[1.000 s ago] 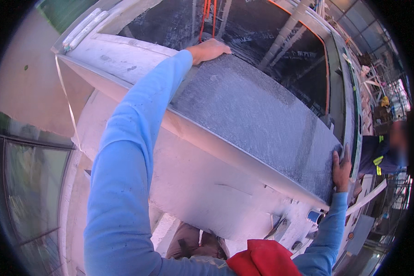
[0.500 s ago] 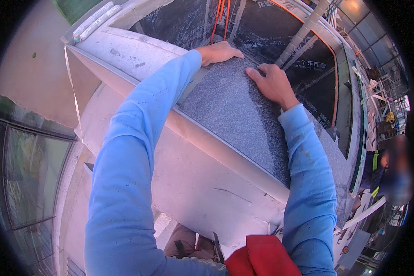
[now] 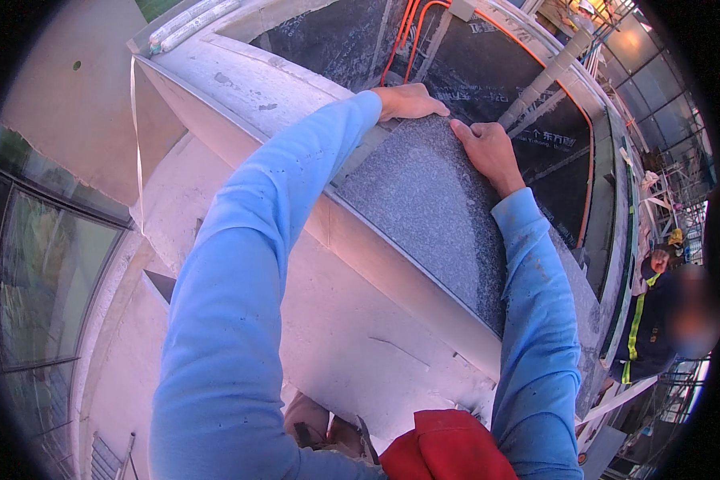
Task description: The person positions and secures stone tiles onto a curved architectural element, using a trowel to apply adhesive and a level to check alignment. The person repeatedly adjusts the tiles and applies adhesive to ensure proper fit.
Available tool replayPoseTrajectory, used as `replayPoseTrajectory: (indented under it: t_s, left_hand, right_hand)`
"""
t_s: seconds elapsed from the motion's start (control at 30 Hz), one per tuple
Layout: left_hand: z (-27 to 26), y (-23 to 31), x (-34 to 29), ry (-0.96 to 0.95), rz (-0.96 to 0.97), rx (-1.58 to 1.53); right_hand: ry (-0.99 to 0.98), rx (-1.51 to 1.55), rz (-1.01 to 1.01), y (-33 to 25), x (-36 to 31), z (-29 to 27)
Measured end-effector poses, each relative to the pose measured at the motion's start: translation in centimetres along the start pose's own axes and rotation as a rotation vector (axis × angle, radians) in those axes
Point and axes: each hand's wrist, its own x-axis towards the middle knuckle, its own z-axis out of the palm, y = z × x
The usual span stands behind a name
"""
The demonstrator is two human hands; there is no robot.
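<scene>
A grey speckled stone slab lies on top of the pale ledge, its front edge running diagonally toward my right forearm. My left hand is at the slab's far left corner, its fingers curled at the edge and partly hidden. Close beside it, my right hand has its thumb on the slab's far edge, with the other fingers bent over the side. Both hands grip the slab, their thumb sides nearly meeting at the far corner. Part of the slab's right side is behind my right forearm.
Beyond the slab is a recess lined with dark sheeting, with orange conduits and a grey pipe. White tubes lie at the ledge's far left. A pale strap hangs down there. A co-worker is at the right.
The view has shifted, so the ledge and slab sit further right in the picture. Both hands stay at the slab's far edge. More of the co-worker at the right now shows.
</scene>
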Motion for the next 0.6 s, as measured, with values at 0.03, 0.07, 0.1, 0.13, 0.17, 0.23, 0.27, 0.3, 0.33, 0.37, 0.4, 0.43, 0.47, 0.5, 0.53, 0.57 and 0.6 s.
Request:
replayPoseTrajectory:
  t_s: [0.03, 0.07, 0.1, 0.13, 0.17, 0.23, 0.27, 0.3, 0.33, 0.37, 0.4, 0.43, 0.47, 0.5, 0.53, 0.57, 0.6]
  left_hand:
    - [0.0, -0.1, 0.1, 0.002, 0.008, 0.001]
    - [-0.1, -0.1, 0.1, 0.002, 0.014, 0.0]
    - [-0.1, -0.1, 0.1, 0.003, 0.012, -0.004]
    - [-0.1, -0.1, 0.1, 0.005, 0.014, 0.008]
    - [-0.2, -0.1, 0.0, 0.007, 0.008, 0.013]
    - [-0.2, -0.1, 0.0, 0.005, 0.018, 0.038]
    - [-0.3, 0.0, -0.1, 0.002, 0.028, 0.055]
    - [-0.3, 0.0, -0.1, 0.012, 0.031, 0.072]
    - [-0.3, 0.0, -0.1, 0.018, 0.037, 0.08]
    - [-0.3, 0.1, -0.2, 0.033, 0.036, 0.086]
    - [-0.3, 0.1, -0.2, 0.042, 0.033, 0.095]
    - [-0.4, 0.2, -0.3, 0.033, 0.03, 0.092]
    - [-0.4, 0.2, -0.3, 0.019, 0.024, 0.087]
    - [-0.4, 0.3, -0.4, 0.014, 0.014, 0.085]
    - [-0.3, 0.3, -0.4, 0.009, 0.023, 0.084]
    - [-0.3, 0.3, -0.5, 0.017, 0.024, 0.085]
    - [-0.3, 0.3, -0.6, 0.026, 0.027, 0.087]
  right_hand:
    - [-0.019, 0.011, 0.008, 0.1, 0.1, 0.1]
    - [-0.013, 0.027, -0.016, 0.2, 0.2, 0.1]
    - [-0.013, 0.043, -0.025, 0.3, 0.2, 0.2]
    - [-0.013, 0.059, -0.032, 0.4, 0.1, 0.3]
    - [-0.002, 0.056, -0.036, 0.5, 0.0, 0.3]
    - [0.028, 0.048, -0.056, 0.5, -0.3, 0.4]
    - [0.04, 0.028, -0.049, 0.5, -0.4, 0.3]
    - [0.051, 0.011, -0.053, 0.4, -0.6, 0.3]
    - [0.062, -0.002, -0.065, 0.3, -0.7, 0.3]
    - [0.066, -0.013, -0.058, 0.2, -0.8, 0.2]
    - [0.072, -0.022, -0.059, 0.0, -0.9, 0.2]
    - [0.078, -0.032, -0.058, -0.1, -1.1, 0.2]
    - [0.083, -0.037, -0.054, -0.2, -1.2, 0.2]
    - [0.091, -0.04, -0.049, -0.2, -1.3, 0.3]
    - [0.107, -0.041, -0.054, -0.3, -1.5, 0.3]
    - [0.115, -0.034, -0.048, -0.4, -1.6, 0.3]
    - [0.128, -0.027, -0.051, -0.4, -1.8, 0.4]
